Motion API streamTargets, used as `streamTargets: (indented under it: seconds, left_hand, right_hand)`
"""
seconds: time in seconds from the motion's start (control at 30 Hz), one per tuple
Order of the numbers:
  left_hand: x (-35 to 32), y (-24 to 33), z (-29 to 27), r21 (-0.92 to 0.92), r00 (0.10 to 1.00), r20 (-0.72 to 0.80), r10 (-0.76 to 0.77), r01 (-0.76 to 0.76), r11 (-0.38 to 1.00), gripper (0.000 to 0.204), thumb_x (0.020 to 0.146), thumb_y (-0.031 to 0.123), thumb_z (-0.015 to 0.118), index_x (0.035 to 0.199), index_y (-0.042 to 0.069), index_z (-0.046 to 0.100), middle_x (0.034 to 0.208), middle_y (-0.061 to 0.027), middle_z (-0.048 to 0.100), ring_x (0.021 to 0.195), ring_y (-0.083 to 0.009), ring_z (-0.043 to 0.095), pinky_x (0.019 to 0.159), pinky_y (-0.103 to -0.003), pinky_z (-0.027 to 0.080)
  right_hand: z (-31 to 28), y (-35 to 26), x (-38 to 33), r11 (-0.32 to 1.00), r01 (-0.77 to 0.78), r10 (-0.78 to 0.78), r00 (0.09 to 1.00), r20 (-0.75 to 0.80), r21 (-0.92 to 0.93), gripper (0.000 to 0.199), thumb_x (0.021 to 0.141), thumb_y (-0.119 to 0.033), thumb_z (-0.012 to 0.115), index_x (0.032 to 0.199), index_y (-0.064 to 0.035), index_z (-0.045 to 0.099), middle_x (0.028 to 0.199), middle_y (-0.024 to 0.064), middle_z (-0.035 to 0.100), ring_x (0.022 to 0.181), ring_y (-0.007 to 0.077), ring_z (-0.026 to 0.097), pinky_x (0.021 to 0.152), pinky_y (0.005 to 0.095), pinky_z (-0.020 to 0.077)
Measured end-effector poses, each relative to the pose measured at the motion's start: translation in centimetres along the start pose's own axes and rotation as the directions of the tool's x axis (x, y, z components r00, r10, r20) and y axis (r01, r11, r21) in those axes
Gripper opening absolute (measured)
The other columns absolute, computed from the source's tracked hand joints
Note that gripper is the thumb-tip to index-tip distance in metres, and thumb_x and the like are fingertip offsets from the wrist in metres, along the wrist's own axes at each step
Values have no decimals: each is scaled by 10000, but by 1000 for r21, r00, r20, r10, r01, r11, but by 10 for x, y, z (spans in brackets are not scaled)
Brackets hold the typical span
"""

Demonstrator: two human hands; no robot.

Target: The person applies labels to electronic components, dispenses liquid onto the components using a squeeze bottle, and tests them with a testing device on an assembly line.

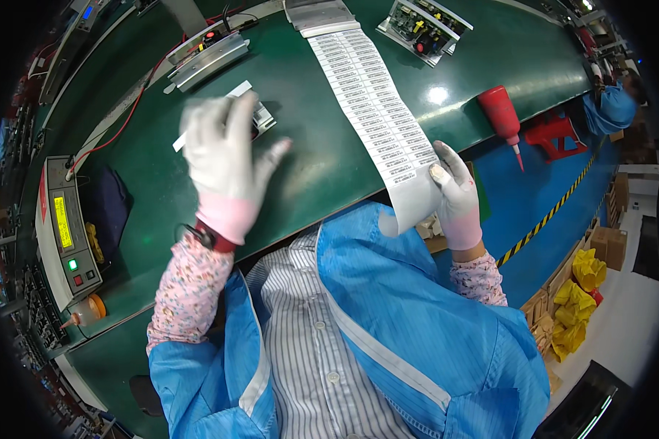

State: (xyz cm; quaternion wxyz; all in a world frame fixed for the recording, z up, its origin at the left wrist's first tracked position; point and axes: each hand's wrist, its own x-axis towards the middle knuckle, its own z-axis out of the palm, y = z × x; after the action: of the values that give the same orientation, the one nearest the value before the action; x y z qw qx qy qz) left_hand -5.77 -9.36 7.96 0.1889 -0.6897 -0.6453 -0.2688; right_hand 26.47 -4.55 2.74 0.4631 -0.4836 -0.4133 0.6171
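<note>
A long strip of white printed labels [370, 95] runs down the green bench and curls over its near edge. My right hand [458, 196], in a white glove with a pink cuff, pinches the strip's right edge near its lower end, with the thumb on top. My left hand [227, 150], gloved the same way and blurred, is above a small metal-framed unit [263, 117]. Its fingers are stretched out with the thumb apart. Most of that unit is hidden beneath the hand, and I cannot tell whether they touch.
At the back stand a metal-cased circuit unit [211, 58] and an open power supply board [425, 31]. A red squeeze bottle [499, 111] lies by the right edge near a red plastic holder [555, 137]. On the left is a meter with a yellow display [64, 219]. Another person [613, 106] is far right.
</note>
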Motion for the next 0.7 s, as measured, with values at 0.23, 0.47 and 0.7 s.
streamTargets:
  seconds: [0.23, 0.47, 0.7]
  left_hand:
    - [-15, 96, 35, -512, 528, 846, 75, 843, -167, 362, 987, 303, 677, 1116, -36, 684, 792, -36, 645, 574, -84, 529, 516, -216, 424]
    - [-5, 111, 48, -468, 494, 868, 50, 846, -255, 301, 999, 256, 651, 1076, -33, 691, 740, -15, 616, 555, -23, 486, 465, -164, 377]
    - [-2, 111, 47, -409, 442, 896, 41, 859, -307, 280, 1007, 268, 651, 1039, -8, 687, 725, -9, 616, 542, -22, 476, 453, -153, 361]
  right_hand:
    - [1, -7, -8, 990, -31, 33, 999, 15, -136, 430, 922, -37, 621, 1349, 11, 606, 1424, 197, 554, 1263, 280, 555, 1085, 329, 432]
    - [11, -9, -5, 397, 544, -512, 800, 314, -739, 346, 826, -33, 696, 1164, -88, 750, 1407, 186, 578, 1349, 325, 497, 1140, 391, 395]
    - [13, -4, 0, 308, 645, -593, 705, 389, -699, 288, 757, -71, 772, 1031, -156, 795, 1410, 143, 592, 1369, 358, 474, 1143, 435, 389]
